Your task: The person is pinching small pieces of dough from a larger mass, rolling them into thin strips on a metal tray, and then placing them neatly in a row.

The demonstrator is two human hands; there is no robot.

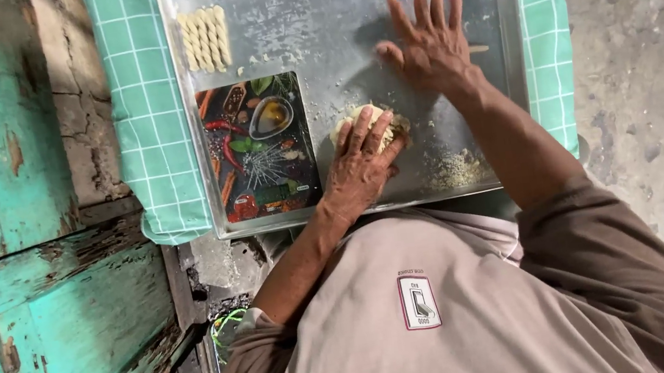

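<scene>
My left hand [359, 161] lies over a pale lump of dough [381, 120] near the front of a metal tray [309, 10], with its fingers curled around the lump. My right hand [426, 41] is pressed flat on the tray further back, fingers spread. A thin end of a dough strip [479, 48] pokes out beside that hand. A row of several twisted dough pieces [206, 39] lies at the tray's back left.
A small board printed with spices and vegetables [259, 149] sits on the tray's left front. Loose crumbs [456, 168] lie near the front edge. A green checked cloth [146, 108] is under the tray. A worn turquoise wooden door [24, 253] stands at left, and concrete floor [652, 84] at right.
</scene>
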